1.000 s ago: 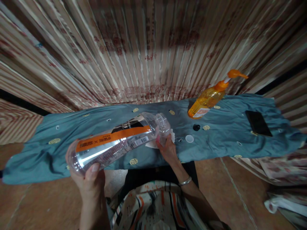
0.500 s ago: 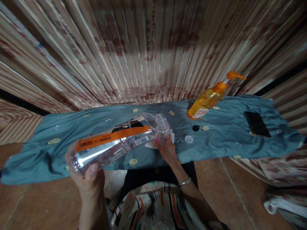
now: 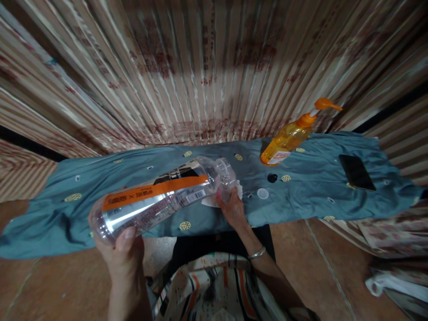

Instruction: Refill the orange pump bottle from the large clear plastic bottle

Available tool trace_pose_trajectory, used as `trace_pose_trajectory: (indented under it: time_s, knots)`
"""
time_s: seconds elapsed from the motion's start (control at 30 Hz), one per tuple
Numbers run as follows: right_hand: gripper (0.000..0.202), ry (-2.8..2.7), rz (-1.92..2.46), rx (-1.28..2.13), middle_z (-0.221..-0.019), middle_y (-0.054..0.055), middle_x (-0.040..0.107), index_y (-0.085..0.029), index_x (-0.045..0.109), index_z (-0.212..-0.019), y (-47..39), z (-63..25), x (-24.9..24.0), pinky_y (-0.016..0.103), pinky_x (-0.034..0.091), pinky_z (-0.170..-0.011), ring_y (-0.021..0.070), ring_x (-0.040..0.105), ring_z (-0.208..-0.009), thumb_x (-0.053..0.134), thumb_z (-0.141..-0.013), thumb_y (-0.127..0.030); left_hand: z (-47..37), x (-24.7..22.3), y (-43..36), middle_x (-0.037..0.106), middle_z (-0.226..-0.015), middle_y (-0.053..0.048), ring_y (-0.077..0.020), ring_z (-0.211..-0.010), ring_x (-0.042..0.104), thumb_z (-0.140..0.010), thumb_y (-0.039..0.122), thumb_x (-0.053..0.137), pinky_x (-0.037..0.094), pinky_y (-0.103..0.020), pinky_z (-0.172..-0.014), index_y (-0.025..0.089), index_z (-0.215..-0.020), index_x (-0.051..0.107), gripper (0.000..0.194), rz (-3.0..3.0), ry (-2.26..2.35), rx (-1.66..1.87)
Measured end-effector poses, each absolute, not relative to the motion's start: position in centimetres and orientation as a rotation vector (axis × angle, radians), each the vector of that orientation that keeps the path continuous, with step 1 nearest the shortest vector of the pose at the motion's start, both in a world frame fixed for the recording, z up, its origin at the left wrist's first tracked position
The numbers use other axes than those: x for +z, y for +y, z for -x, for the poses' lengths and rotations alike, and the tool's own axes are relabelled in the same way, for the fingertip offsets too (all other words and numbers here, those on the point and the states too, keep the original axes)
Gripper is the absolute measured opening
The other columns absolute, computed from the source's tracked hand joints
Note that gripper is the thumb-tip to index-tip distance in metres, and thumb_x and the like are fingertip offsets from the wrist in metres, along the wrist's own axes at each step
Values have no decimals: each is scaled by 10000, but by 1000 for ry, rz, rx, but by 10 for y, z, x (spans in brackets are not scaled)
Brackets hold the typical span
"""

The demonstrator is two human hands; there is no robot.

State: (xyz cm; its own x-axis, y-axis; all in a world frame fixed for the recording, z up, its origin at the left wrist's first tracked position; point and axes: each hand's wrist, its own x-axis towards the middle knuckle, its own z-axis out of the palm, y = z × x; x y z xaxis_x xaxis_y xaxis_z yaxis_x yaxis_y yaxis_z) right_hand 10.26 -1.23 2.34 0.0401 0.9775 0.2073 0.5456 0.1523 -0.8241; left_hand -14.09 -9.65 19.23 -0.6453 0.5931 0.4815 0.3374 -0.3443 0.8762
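Observation:
My left hand (image 3: 122, 249) is closed around the base end of a large clear plastic bottle (image 3: 157, 200) with an orange and silver label. The bottle lies tilted over the cloth, its neck toward the right. At that neck, my right hand (image 3: 233, 207) grips a small clear plastic container (image 3: 228, 174); how the two mouths meet is hard to make out through the clear plastic. Under the container and fingers is a piece of white tissue (image 3: 209, 202). A small black cap (image 3: 272, 178) and a round whitish disc (image 3: 262, 193) lie to the right of this hand.
An orange pump bottle (image 3: 286, 140) stands at the back right on the teal cloth (image 3: 127, 169) covering the narrow table. A black phone (image 3: 357, 172) lies near the right end. Behind the table hangs a pleated patterned curtain (image 3: 207, 67).
Both hands keep their hold and the large bottle stays tilted against the small container. The whole view has shifted very slightly; nothing else visibly differs.

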Motion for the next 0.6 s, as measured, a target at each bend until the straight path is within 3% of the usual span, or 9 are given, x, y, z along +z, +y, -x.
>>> trace_pose_trajectory:
  time_s: [0.13,0.6]
  knots:
    - [675,-1612,1501,670,-1383,282,774,-84,520,-1539,-12,-103,24,635,675,-1058,404,795,-1273,696,-954,-372,141,192,-95,768,-1147,-53,-383,-1236,728,-544,613,942,516,-640,-1193,343,-1208,747,743,-1125,1584,2177]
    - [672,-1607,1496,679,-1415,256,771,-106,512,-1551,-12,-103,18,603,676,-1079,393,784,-1303,714,-960,-355,140,195,-94,777,-1137,-39,-375,-1230,732,-510,577,976,491,-629,-1226,342,-1163,781,721,-1101,1532,2203]
